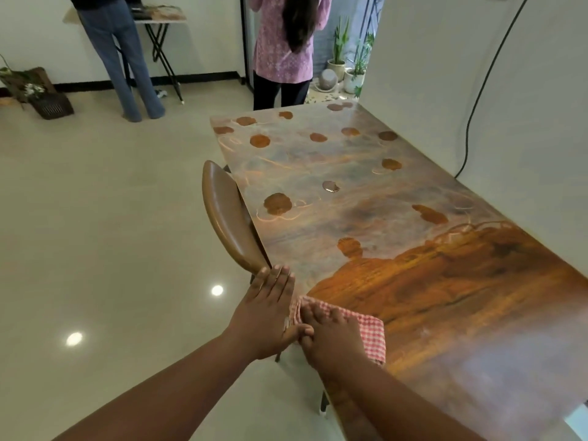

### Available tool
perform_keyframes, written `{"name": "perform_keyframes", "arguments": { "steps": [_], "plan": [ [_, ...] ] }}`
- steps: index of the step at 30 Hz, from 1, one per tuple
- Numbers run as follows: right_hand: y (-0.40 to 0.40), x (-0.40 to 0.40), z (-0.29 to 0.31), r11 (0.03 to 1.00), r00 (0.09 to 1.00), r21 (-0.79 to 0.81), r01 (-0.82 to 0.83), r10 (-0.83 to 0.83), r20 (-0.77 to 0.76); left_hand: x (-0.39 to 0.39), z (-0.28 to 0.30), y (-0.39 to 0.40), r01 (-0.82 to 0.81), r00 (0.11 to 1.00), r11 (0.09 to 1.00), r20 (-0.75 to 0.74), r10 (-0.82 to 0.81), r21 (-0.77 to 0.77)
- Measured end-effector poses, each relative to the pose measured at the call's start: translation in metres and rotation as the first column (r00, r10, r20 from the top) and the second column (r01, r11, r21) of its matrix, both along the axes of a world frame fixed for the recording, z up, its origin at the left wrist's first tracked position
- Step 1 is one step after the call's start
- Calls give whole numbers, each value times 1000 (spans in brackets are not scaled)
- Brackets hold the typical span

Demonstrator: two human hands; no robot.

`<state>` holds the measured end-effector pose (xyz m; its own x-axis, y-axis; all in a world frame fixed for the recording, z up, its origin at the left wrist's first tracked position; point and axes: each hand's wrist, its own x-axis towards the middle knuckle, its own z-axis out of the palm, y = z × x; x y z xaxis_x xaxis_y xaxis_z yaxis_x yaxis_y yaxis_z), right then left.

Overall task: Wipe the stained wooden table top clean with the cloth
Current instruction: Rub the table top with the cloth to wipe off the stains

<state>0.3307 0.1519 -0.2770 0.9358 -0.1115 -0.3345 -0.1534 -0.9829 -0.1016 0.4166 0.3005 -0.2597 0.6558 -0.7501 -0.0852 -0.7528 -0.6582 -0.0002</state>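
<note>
1. Right hand (331, 337) is down flat on the cloth (370, 334), the red-checked one, right at the near left edge of the desk (477, 329). That grip is pressing the cloth onto the wood, fingers laid over it and bunching it a little at the edge; whether the thumb hooks under, I cannot tell.
2. Left hand (267, 310) sits just beside it at the desk's edge, fingers straight and together, spread flat, holding nothing. It looks cupped against the edge as if to catch what the cloth pushes off, though that is my reading.
3. What's done: the near patch around the cloth shows warm, bright wood grain, reading as wiped or at least wetted. It covers the near corner and runs toward the right side.
4. What's left: plenty. Beyond that patch the top is hazy and grey with pale swirl marks, and round brown blots are dotted all over it, a big blot (277, 203) near the left edge, an oblong one (429, 214) toward the right, and a row of them at the far end.
5. One wet-looking drop (331, 186) glints mid-desk, untouched.
6. A chair (227, 214) is tucked against the left edge, right by the left hand.
7. My call: early going, well under half cleaned. The middle and far end both await the cloth.
</note>
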Motion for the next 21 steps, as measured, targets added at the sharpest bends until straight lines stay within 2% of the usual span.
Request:
{"name": "perform_keyframes", "arguments": {
  "steps": [4, 7, 13, 15, 18, 21],
  "plan": [
    [17, 38, 4, 998, 999, -59, 38, -39, -9, 7, 2, 6, 19, 1000, 999, -15, -19, 37],
    [22, 31, -1, 997, 998, -45, 59, -60, -13, 9, 0, 8, 39, 999, 998, -13, -39, 54],
    [27, -47, -8, 994, 1000, -103, 18, -16, 17, 10, -6, 6, 92, 994, 992, -59, -88, 83],
    [23, -78, -3, 996, 999, -79, 33, -33, 13, 13, -7, 2, 98, 993, 992, -77, -92, 74],
    [14, -119, -3, 996, 994, -25, 81, -79, 74, 15, -8, -5, 113, 991, 992, -86, -107, 63],
    [5, -136, -9, 996, 989, -53, 67, -59, 135, 16, -9, -9, 127, 989, 990, -80, -123, 56]
  ]
}}
